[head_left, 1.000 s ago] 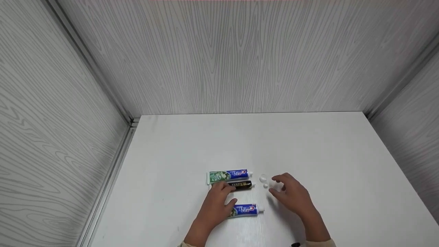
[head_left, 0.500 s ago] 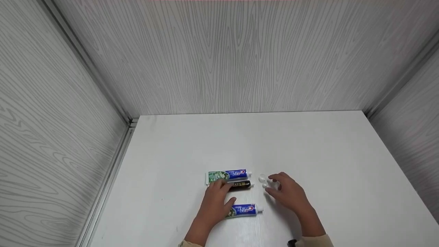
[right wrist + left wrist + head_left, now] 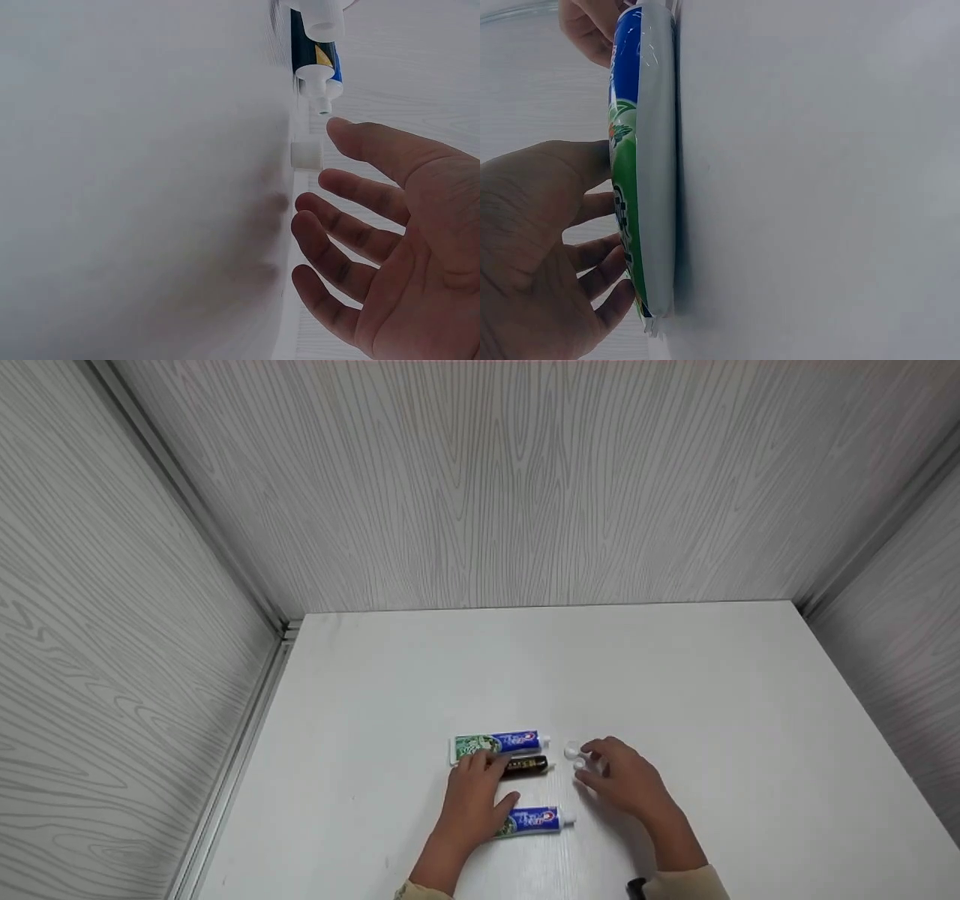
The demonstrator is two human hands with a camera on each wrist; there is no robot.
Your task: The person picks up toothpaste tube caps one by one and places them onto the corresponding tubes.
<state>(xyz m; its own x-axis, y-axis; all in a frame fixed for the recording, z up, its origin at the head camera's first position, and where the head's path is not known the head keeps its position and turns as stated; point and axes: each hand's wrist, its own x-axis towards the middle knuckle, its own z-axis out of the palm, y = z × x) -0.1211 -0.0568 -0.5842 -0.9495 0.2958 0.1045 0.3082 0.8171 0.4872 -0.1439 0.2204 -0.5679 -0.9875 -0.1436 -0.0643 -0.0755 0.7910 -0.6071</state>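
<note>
Three toothpaste tubes lie side by side, nozzles to the right. My left hand (image 3: 469, 802) has its fingertips resting on the black tube (image 3: 527, 766) in the middle. Its thumb lies over the nearest blue-and-green tube (image 3: 536, 819), which also fills the centre of the left wrist view as a white-backed tube (image 3: 656, 165). A second blue-and-green tube (image 3: 517, 741) lies farthest away. To the right, my right hand (image 3: 630, 776) hovers with thumb and fingers apart beside a small white cap (image 3: 579, 763) and a larger cap (image 3: 572, 750). In the right wrist view, a white cap (image 3: 307, 156) stands near the thumb and index finger.
The white tabletop (image 3: 420, 675) stretches behind and to both sides of the tubes. Wood-grain panels rise at the back (image 3: 480, 487), the left (image 3: 135, 675) and the right. A dark object (image 3: 636, 888) shows by the right sleeve.
My right hand has edged left, its thumb and index finger now closer around the caps. The left hand has stayed nearly in place, and the tubes have not visibly moved.
</note>
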